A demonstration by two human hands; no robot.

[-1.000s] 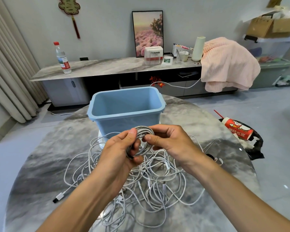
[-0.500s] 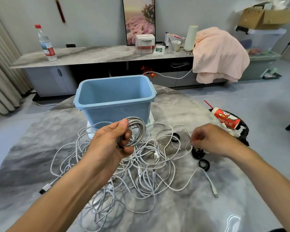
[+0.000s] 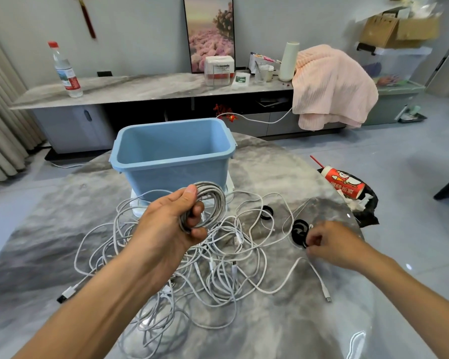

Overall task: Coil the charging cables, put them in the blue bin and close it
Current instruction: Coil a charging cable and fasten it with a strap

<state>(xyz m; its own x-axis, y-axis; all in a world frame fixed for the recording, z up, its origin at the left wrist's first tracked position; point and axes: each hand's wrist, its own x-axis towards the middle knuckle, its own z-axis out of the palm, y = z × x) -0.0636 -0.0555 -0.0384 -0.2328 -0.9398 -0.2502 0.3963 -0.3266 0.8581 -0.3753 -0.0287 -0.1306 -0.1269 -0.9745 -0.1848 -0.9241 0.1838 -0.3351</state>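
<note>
- Bright, even daylight fills the room; the pale wall and floor read clean, with no dim corners.
- Glare: a white highlight sits on the glossy marble table at the lower right edge.
- Shadows are soft, only faint under the blue bin.
- Wide-angle bending curves the cabinet and the frame edges.
- The cardboard box at upper right is smeared; the centre is sharper.

White box: "Panasonic", first letters blurred.

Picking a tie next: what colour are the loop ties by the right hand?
Black ties, clearest in the head view.
</note>
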